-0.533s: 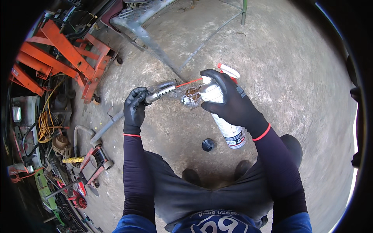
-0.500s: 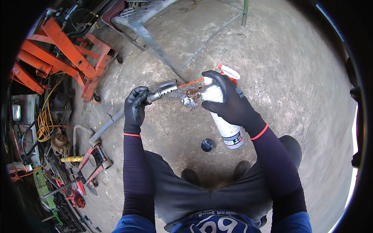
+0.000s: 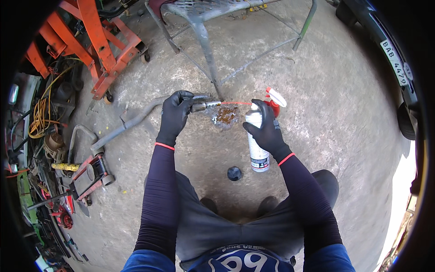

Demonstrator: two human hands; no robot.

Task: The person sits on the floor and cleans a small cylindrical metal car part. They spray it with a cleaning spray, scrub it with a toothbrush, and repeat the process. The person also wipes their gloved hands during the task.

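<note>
A silvery metal cylinder with holes in its side (image 3: 209,105) is gripped by my gloved left hand (image 3: 176,115), fingers closed on its darker end. In my gloved right hand (image 3: 268,131) is a white aerosol can (image 3: 258,152), held almost upright with a finger over its nozzle. A thin red straw (image 3: 236,103) runs from the nozzle to the cylinder's open end. Beneath them, a wet brownish patch (image 3: 225,117) glistens on the concrete. A red and white trigger sprayer (image 3: 275,100) shows behind the right hand. On the floor nearer me lies a round black cap (image 3: 234,173).
A metal stand (image 3: 204,38) rises ahead. Left are an orange steel hoist frame (image 3: 97,38) and a red floor jack (image 3: 96,177), its long grey handle (image 3: 127,124) reaching behind my left hand. Yellow cable (image 3: 41,115) and parts line the left edge; a vehicle (image 3: 380,41) stands right.
My view has shifted, bringing the vehicle in at right. The cylinder is now nearly level instead of tilted, and the can stands more upright. Both hands keep their holds.
</note>
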